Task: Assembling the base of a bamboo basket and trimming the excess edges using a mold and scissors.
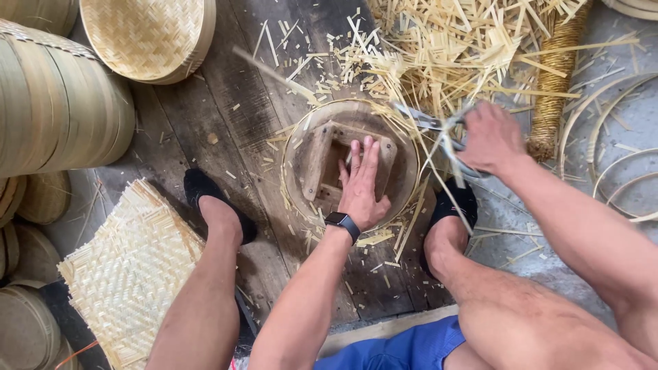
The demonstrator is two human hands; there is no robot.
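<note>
Trimming the rim of the round form

The round bamboo piece (351, 161) lies on the dark plank floor (226, 109) between my two feet, a woven disc pressed under a wooden block frame (322, 154), with pale strip ends sticking out all round its edge. My left hand (362, 185) lies flat and open on the block, fingers spread, gripping nothing, only bearing down. My right hand (490, 140) is closed round the handles of the shears (428, 127), whose blades point at the upper right of the rim. To do this well, I judge I should keep my weight on the block so the weave cannot shift, and cut close along the hoop. A heap of offcuts (452, 48) lies just beyond, a woven mat (130, 267) by my left leg, stacked baskets (58, 103) further left
</note>
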